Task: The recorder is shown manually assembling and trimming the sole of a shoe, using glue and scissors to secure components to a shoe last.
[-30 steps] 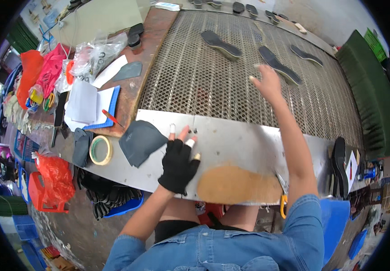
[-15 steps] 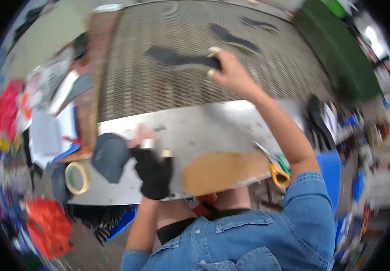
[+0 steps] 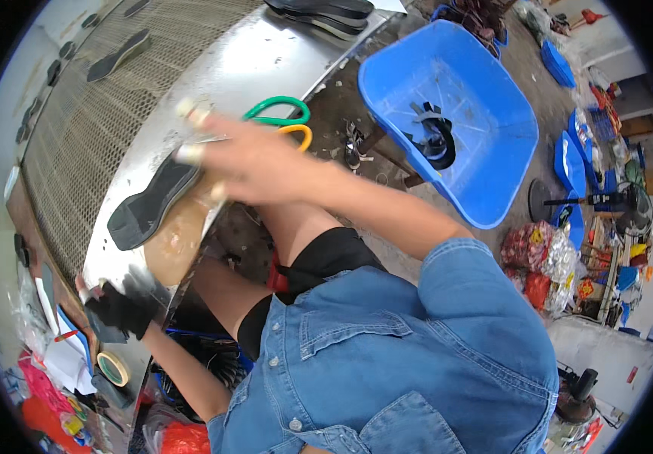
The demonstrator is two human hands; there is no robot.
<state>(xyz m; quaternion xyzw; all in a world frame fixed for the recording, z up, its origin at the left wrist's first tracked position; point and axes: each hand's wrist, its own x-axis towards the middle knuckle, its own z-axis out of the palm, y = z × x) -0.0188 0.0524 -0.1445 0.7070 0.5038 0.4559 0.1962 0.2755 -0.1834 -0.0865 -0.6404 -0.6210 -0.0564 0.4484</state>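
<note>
A black wedge shoe sole (image 3: 152,200) lies on the metal tabletop (image 3: 118,261), partly over a tan sole-shaped sheet (image 3: 171,250). My right hand (image 3: 254,159), with pale covers on some fingertips, hovers at the sole's far end, fingers spread and slightly blurred. Beneath that hand, scissors with green and yellow handles (image 3: 277,111) show in part. My left hand (image 3: 120,309) wears a black fingerless glove and is over the table's left part, beside a dark grey piece (image 3: 107,331). Motion smears its fingers and a greyish patch next to them, so any hold is unclear.
Beyond the table runs a mesh conveyor (image 3: 84,113) carrying a black sole (image 3: 118,57) and several more. Stacked black soles (image 3: 326,17) sit at the table's far end. A blue tub (image 3: 485,113) with black strips stands right. A tape roll (image 3: 113,368) lies at left.
My view has turned to the right. The black sole my right hand held over the conveyor now lies on the table, and that hand's fingers have spread. My left hand stays near the grey piece.
</note>
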